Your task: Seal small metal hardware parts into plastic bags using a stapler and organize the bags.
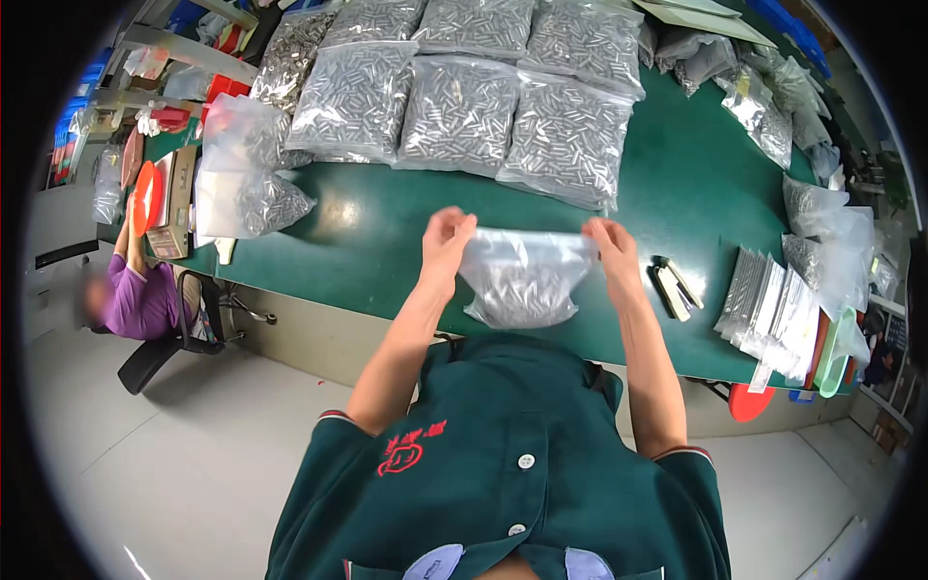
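Between my hands, at the near edge of the green table, is a clear plastic bag [525,290] partly filled with small silvery metal pieces. My left hand [447,242] is closed on the bag's upper left corner. Its upper right corner is pinched by the fingers of my right hand [613,247]. The top edge is stretched straight between them, and the filled lower part rests near the table's edge. Whether the bag's mouth is sealed I cannot tell. To the right of my right hand lies a stapler [676,288] with pale and black parts.
Several full bags of metal pieces [459,114] lie in rows across the green table [367,208]. At right are a stack of flat packets [768,309], a green scoop [835,354] and more bags [817,217]. A person in purple [145,300] sits at far left, holding a red disc [148,198].
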The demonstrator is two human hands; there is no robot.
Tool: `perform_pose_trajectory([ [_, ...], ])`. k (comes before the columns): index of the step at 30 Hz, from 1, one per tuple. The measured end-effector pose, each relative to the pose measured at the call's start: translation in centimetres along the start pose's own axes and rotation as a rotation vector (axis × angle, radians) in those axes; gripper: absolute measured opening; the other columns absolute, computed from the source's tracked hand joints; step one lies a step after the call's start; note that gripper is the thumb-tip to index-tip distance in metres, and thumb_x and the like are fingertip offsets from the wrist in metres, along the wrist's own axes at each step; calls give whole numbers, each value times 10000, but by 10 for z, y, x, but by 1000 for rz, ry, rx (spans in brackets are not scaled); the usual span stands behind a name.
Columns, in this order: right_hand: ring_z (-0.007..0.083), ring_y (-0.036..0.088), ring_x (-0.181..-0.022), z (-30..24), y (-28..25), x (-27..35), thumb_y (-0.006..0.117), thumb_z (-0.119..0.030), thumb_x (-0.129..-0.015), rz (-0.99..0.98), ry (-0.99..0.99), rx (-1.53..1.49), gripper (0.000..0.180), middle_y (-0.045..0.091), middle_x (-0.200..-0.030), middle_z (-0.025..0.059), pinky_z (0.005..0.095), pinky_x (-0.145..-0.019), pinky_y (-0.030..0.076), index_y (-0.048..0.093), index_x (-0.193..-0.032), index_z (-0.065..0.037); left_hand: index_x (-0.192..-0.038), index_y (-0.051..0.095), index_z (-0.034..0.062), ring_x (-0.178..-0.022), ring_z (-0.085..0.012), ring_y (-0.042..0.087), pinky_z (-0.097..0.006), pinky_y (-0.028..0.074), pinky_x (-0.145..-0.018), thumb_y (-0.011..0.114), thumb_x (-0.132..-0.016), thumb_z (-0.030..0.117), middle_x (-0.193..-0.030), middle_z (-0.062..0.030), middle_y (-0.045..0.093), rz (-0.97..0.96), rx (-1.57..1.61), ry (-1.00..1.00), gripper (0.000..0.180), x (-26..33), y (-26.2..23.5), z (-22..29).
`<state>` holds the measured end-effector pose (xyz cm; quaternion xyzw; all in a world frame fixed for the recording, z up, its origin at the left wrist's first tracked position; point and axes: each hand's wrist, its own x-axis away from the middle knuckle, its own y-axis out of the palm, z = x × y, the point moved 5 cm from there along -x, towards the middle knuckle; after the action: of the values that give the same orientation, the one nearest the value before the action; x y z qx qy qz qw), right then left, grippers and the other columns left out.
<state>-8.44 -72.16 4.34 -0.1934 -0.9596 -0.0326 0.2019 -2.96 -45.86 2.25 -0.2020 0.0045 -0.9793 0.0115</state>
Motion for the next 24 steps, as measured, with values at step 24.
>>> perform_pose_trajectory([
  [24, 309, 605, -953, 98, 16, 46, 841, -399, -554, -24, 229, 389, 780, 613, -1012, 218, 366, -851, 465, 518, -1066, 93, -964, 557, -38, -839, -356, 609, -397, 465, -745, 639, -721, 565, -881, -206, 629, -298, -627, -23, 654, 48, 8, -48],
])
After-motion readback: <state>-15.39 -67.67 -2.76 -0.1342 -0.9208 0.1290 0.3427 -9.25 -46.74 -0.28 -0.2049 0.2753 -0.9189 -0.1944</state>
